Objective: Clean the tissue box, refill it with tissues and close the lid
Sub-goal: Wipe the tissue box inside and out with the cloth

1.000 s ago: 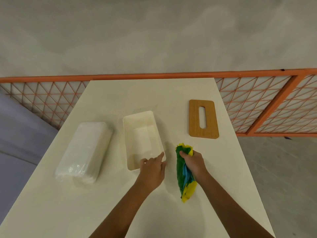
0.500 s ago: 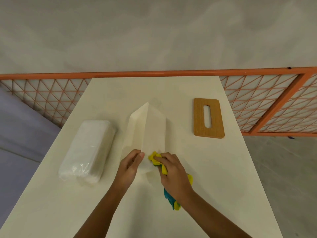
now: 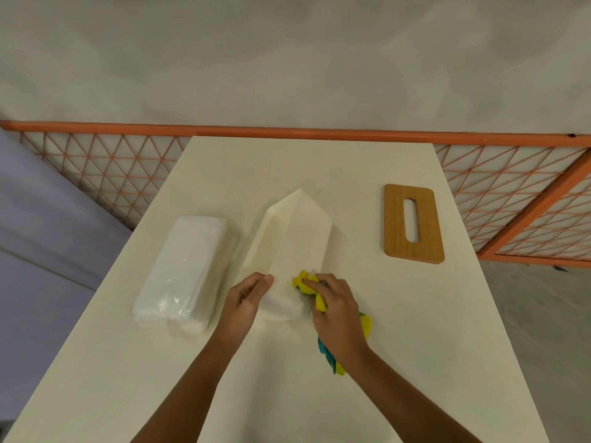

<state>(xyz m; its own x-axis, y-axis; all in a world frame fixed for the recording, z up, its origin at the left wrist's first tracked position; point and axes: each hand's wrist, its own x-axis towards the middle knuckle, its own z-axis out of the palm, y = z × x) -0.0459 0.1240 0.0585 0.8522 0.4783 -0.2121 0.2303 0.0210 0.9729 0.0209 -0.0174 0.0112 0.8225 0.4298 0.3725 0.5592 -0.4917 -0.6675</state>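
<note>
You are tipping the box (image 3: 289, 247) up on the table (image 3: 399, 330) between the tissues (image 3: 185, 270) and the lid (image 3: 413, 224). Your left hand (image 3: 244, 298) is pinching its near end; your right hand (image 3: 335, 311) is bunched around the cloth (image 3: 308, 282), pressing it to the box's right face. Keep bracing with the left so the box isn't sliding, and be wiping in long strokes toward the far end.

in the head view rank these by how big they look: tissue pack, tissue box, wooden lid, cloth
1. Tissue pack and tissue box: look about alike; the box is tipped up, so I won't rank them.
2. Wooden lid, though it lies farther from the camera.
3. Cloth, mostly hidden under the right hand.
</note>
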